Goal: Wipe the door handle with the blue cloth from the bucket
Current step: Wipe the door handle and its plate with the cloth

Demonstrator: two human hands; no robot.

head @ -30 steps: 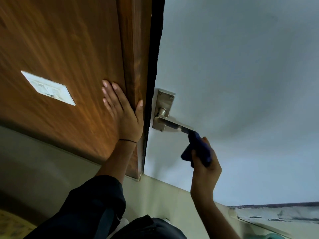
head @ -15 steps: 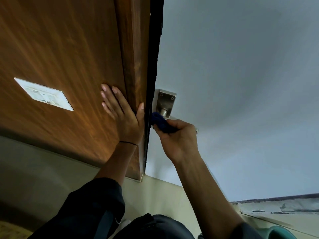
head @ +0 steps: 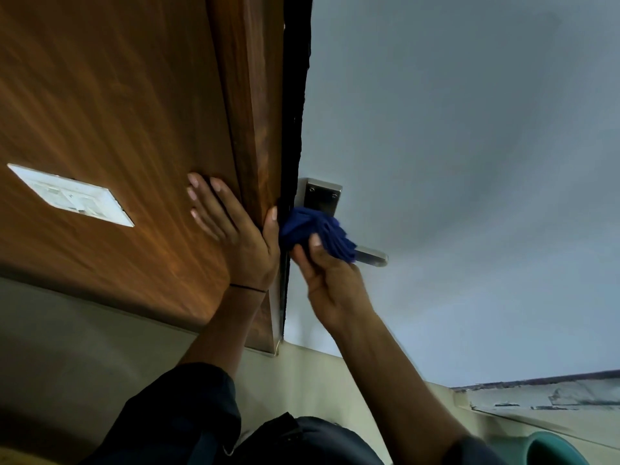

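Observation:
A steel lever door handle [head: 372,257] with a square backplate [head: 322,196] sits on the pale grey door face, close to the door's dark edge. My right hand [head: 330,280] holds a bunched blue cloth [head: 318,231] wrapped over the lever's inner part, near the pivot; only the lever's tip and the upper plate show. My left hand [head: 235,233] lies flat on the brown wooden panel [head: 117,112], thumb hooked over its edge beside the cloth, holding nothing.
A white switch plate [head: 72,196] is set in the wooden panel at left. The rim of a teal bucket [head: 553,448] shows at the bottom right, below a worn ledge [head: 543,396]. Beige floor lies beneath the door.
My right hand slid the cloth from the lever's outer end in to the pivot, and now the cloth has spread a little outward along the lever. The left hand stayed put.

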